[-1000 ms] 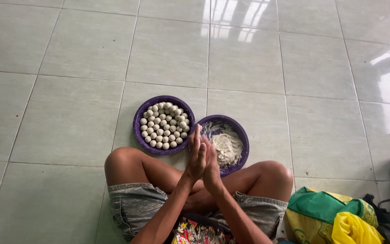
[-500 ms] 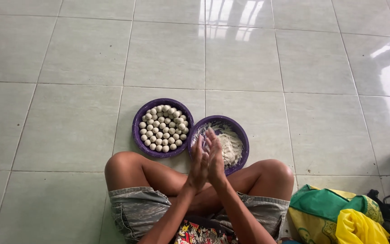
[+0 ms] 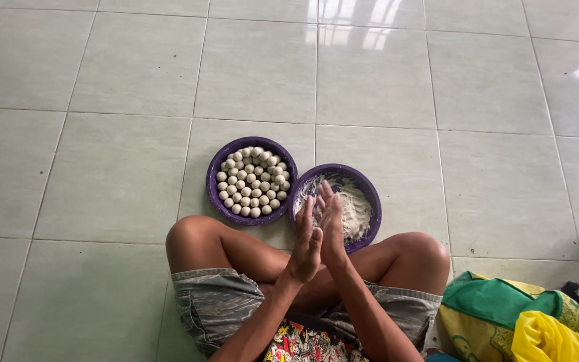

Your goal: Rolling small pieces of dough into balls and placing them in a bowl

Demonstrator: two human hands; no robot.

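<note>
Since the earlier frame the two palms have slid against each other: the right hand (image 3: 333, 224) now reaches a little further forward than the left hand (image 3: 306, 241), and both sit slightly lower over the right-hand bowl. The hands are pressed flat together, fingers straight and extended. Whatever lies between the palms is hidden, so it cannot be told from this view whether they enclose a piece of dough.

Directly beneath and beyond the fingertips is a purple bowl (image 3: 370, 194) holding a pale, sticky-looking mass of dough (image 3: 355, 211), smeared up the inner wall. Touching it on the left stands a second purple bowl (image 3: 212, 191), filled with small round dough balls (image 3: 252, 181) packed side by side in a single layer.

The dough looks soft, light and tacky; it would likely cling to skin and deform under any firm pinch, so a small portion is best cupped loosely between flat palms rather than squeezed with the fingertips. The finished balls seem fragile in shape and would dent if gripped hard.

The person sits cross-legged on a glossy pale-green tiled floor (image 3: 102, 167). A green and yellow cloth bundle (image 3: 510, 315) lies by the right knee.
</note>
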